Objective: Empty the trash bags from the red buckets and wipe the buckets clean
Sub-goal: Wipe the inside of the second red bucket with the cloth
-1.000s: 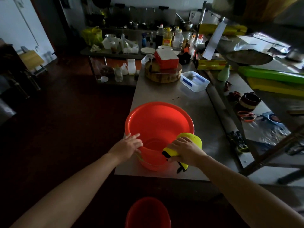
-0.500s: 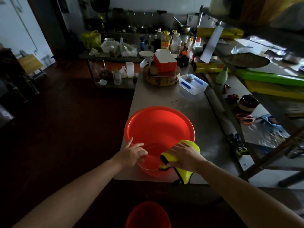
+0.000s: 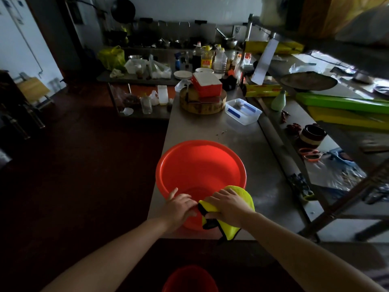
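Red bucket [image 3: 200, 165]: sitting on the surface [image 3: 269, 186].
Left hand [image 3: 181, 207]: my fingers [image 3: 188, 200] are gripping its near rim.
Right hand [image 3: 229, 205]: I'm clutching the yellow cloth [image 3: 240, 191] against it.

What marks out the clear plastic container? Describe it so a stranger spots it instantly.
On the long steel counter, look beyond the big round red plastic bucket. Right of the round wooden chopping block sits the clear rectangular plastic container. It alone is see-through, with blue strips.

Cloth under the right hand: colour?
The cloth is bright yellow with black edging, over the red bucket's near rim; head view.
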`<state>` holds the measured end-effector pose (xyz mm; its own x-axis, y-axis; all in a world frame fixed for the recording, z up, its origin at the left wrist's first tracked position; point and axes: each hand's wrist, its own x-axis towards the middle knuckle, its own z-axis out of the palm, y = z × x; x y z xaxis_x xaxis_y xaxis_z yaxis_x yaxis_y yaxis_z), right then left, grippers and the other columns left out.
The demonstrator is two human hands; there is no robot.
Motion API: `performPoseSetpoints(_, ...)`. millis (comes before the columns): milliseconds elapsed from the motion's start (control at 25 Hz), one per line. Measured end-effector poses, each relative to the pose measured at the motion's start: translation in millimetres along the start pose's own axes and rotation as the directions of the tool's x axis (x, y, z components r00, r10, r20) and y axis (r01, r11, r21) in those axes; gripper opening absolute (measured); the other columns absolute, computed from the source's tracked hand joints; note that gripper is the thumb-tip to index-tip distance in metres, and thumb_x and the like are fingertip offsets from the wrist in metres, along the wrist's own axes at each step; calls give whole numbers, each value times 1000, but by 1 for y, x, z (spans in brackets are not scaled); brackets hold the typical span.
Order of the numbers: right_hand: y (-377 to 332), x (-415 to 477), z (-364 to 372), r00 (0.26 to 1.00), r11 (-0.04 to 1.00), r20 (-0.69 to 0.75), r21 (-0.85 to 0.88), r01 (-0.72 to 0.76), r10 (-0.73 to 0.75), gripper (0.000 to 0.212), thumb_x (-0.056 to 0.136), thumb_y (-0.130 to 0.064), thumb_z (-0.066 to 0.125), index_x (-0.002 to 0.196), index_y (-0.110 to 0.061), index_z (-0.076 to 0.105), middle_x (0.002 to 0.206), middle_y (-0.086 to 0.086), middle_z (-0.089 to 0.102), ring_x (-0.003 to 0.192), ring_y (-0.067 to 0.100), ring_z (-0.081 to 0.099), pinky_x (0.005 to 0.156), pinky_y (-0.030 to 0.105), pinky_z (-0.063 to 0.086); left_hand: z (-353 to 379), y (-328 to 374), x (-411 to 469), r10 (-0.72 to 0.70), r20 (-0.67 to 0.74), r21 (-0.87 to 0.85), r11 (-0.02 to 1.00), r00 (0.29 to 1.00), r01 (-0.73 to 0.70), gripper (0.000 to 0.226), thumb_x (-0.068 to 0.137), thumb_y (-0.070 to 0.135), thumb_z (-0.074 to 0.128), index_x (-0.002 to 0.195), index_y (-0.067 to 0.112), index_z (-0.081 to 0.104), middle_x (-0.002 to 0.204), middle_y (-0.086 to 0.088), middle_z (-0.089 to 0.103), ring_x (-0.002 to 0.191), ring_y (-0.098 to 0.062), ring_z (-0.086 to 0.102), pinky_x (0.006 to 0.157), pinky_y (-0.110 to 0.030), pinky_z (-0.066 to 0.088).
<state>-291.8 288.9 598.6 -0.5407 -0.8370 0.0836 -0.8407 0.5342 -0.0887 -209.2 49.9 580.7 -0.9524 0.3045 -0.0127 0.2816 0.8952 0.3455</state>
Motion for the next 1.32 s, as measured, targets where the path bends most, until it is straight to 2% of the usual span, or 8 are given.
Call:
performPoseSetpoints(200, 51, -22, -4, 1000, 999, -27, -34, -5, 4, 65, 92, -78, 40, 134, -33, 59, 119, -8, 66, 113, 19, 59, 103, 44, 48, -39, -33, 2, -21, 62, 61, 998, 998, 17, 36, 101, 39, 48, 132, 24, 58, 143, 11, 54, 150, -16, 24, 124, -50, -4)
performPoseSetpoints(400, 9, -5, 3, 996, 995, -20, -45, -93, 92, 73, 90, -83, 28, 137, -34, 56, 123, -7, 65, 119, 24, 57, 106, 45, 42, -18, 7, 8, -8, 87, 117, 993, 996, -2, 54, 100, 51, 45, 146, 23, 44, 152, 6, 44, 149, -12, 21, 123, -52, -6)
performPoseSetpoints(640, 31, -21, 0, 1000, 1000, -27, -17, 2, -2, 69, 91, -81, 36, 136, -33, 57, 120, -8, 65, 115, 19, 59, 103, 42, 45, -8, -15, 10, 59, -8, 70, 996, 998, -58, 37, 97, 42, 54, 128, 24, 62, 129, 8, 64, 136, -15, 46, 123, -57, 5)
performPoseSetpoints(760, 53, -29, -5, 999, 1000, -50, -30, -7, 6, 67, 91, -80, 39, 131, -31, 61, 117, -9, 66, 112, 19, 58, 103, 43, 48, -36, -39, 8, 23, 31, 148, 989, 999, -27, 34, 98, 33, 57, 131, 27, 59, 137, 12, 58, 145, -14, 34, 123, -52, -3)
performPoseSetpoints(920, 23, -14, 3, 994, 997, -88, -32, -71, 68, 68, 90, -81, 34, 130, -34, 62, 116, -10, 67, 111, 21, 60, 101, 45, 46, -27, -7, 19, 16, 148, 241, 969, 989, -52, 56, 99, 52, 39, 146, 22, 45, 152, 6, 45, 150, -16, 24, 123, -51, -7)
performPoseSetpoints(1080, 4, -9, 14, 988, 999, -148, -11, -44, 42, 63, 92, -80, 35, 128, -34, 60, 111, -11, 66, 103, 19, 63, 92, 42, 51, 5, 9, 20, 45, 32, 97, 994, 998, -48, 72, 91, 59, 22, 139, 18, 55, 137, 1, 60, 140, -18, 42, 120, -40, -8)
performPoseSetpoints(1160, 21, -19, 7, 993, 1000, -116, 4, -5, 6, 62, 91, -79, 40, 130, -34, 59, 111, -10, 66, 104, 18, 62, 93, 42, 50, -4, -3, 14, 71, 20, 105, 992, 997, -73, 62, 93, 56, 29, 131, 19, 62, 130, 3, 64, 137, -19, 46, 123, -49, 1)
performPoseSetpoints(1320, 53, -34, -4, 994, 999, -109, -51, 0, -5, 64, 91, -78, 40, 129, -31, 62, 114, -8, 67, 108, 19, 60, 99, 41, 50, -37, -27, 11, 6, 84, 252, 967, 996, -27, 39, 102, 39, 47, 139, 26, 52, 144, 8, 52, 148, -16, 27, 122, -52, -1)
